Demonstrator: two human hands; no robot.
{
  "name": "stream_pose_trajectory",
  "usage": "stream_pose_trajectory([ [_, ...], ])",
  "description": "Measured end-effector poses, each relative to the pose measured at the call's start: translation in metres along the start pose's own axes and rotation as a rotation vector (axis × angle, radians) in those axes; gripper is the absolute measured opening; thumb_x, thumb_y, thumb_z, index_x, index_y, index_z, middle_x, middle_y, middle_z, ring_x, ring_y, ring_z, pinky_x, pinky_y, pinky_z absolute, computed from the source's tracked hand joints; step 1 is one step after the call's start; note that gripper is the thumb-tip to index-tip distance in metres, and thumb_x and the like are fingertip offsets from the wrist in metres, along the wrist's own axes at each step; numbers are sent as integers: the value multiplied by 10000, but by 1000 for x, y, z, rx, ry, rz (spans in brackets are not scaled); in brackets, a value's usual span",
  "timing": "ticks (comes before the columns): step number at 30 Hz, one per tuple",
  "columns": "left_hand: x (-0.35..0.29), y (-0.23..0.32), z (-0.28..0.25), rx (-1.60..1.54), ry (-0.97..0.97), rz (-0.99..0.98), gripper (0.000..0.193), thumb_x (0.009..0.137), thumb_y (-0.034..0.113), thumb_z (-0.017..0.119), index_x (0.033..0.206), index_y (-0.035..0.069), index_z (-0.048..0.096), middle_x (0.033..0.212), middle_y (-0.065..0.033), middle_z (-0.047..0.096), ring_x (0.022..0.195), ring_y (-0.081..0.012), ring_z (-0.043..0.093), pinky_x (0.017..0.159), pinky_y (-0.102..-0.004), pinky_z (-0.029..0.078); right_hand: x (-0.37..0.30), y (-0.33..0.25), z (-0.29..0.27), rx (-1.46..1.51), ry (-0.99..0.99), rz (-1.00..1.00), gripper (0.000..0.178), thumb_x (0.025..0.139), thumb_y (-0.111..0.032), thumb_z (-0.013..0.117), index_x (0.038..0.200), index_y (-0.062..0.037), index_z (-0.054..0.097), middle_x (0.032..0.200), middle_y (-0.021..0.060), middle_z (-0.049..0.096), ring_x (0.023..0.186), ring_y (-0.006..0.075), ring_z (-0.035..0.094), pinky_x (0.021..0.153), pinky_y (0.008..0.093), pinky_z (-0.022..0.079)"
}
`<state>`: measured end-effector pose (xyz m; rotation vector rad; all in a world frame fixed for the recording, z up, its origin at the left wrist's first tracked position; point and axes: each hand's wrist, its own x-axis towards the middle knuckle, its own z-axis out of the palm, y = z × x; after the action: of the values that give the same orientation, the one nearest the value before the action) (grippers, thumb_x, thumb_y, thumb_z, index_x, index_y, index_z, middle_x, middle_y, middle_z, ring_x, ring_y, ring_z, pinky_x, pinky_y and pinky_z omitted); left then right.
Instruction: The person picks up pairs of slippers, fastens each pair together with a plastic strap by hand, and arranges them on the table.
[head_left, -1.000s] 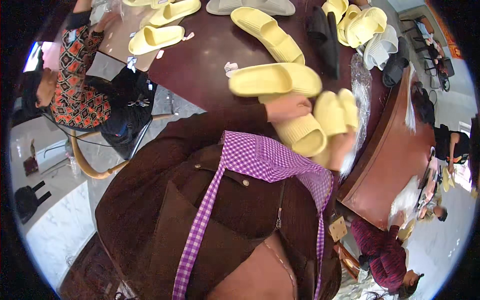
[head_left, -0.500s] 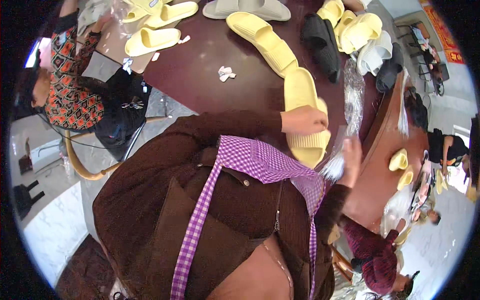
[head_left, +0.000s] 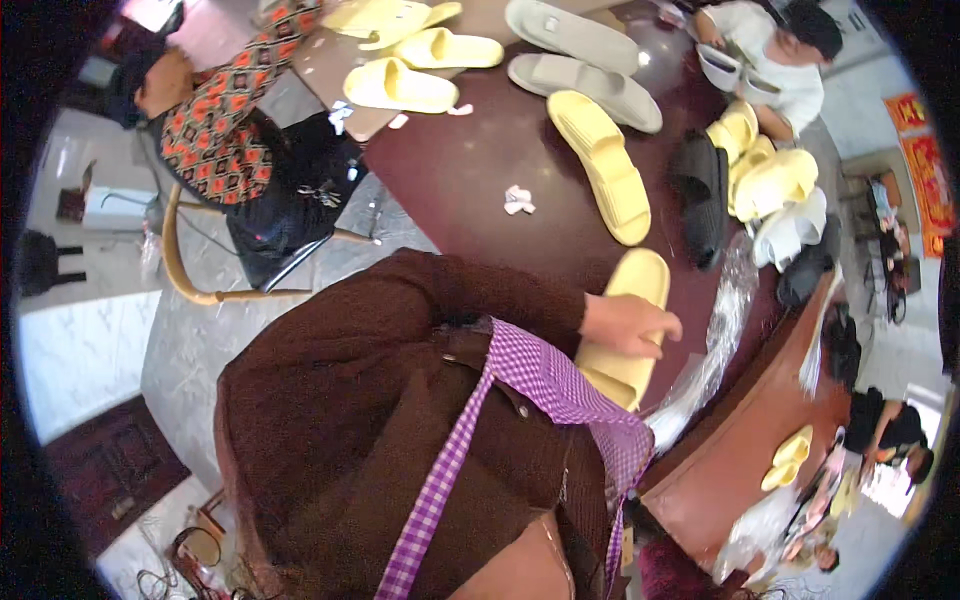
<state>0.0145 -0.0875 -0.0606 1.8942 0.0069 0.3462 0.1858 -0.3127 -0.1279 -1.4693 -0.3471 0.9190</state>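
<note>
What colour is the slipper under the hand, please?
Pale yellow slipper, clearest in the head view.

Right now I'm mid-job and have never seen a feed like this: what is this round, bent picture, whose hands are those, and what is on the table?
There is no machine here. The picture comes from a wide fisheye camera worn on a person's head, looking down, so straight edges bend near the rim. The big brown shape is the person's own body with a purple checked apron strap.

The left hand, at the end of the brown sleeve, rests on a yellow slipper lying on the dark round table and seems to grip it. The right hand is not in view. Beside the slipper lies a strip of clear plastic wrap.

Further out are another yellow slipper, two grey slippers, a black slipper, a pile of yellow ones and a crumpled scrap of paper. Other people sit around the table.
</note>
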Motion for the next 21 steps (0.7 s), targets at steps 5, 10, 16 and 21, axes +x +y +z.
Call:
stream_pose_trajectory([
  [5, 79, -55, 93, 316, -79, 701, 436, 780, 404, 611, 1055, 75, 533, 969, -107, 587, 835, -284, 562, 761, -430, 432, 35, -16, -60, -39, 11, -223, 505, 909, -387, 452, 1200, 24, 479, 1142, 145, 549, 1072, 240, 519, 960, 351, 398],
  [10, 131, 115, 63, 569, 316, 1365, 376, 739, 379, 626, 1003, 123, 550, 1091, -36, 533, 984, -216, 506, 747, -428, 404, 43, -28, -132, -62, 162, -421, 503, 906, -389, 460, 1195, 22, 480, 1151, 149, 546, 1066, 243, 524, 963, 349, 402],
  [16, 96, 70, 26, 340, 394, 896, 293, 737, 259, 607, 987, 111, 573, 1090, -91, 537, 987, -278, 533, 759, -437, 455, 18, -39, -208, -125, 386, -643, 502, 903, -392, 469, 1190, 20, 481, 1163, 153, 543, 1059, 246, 529, 967, 347, 406],
  [21, -29, -96, -106, 527, 539, -227, 298, 714, 99, 571, 1000, 15, 566, 965, -202, 559, 890, -372, 557, 762, -429, 478, -3, 22, -224, 661, -253, -406, 481, 874, -385, 518, 1193, -26, 503, 1195, 130, 537, 1108, 248, 509, 997, 350, 376],
])
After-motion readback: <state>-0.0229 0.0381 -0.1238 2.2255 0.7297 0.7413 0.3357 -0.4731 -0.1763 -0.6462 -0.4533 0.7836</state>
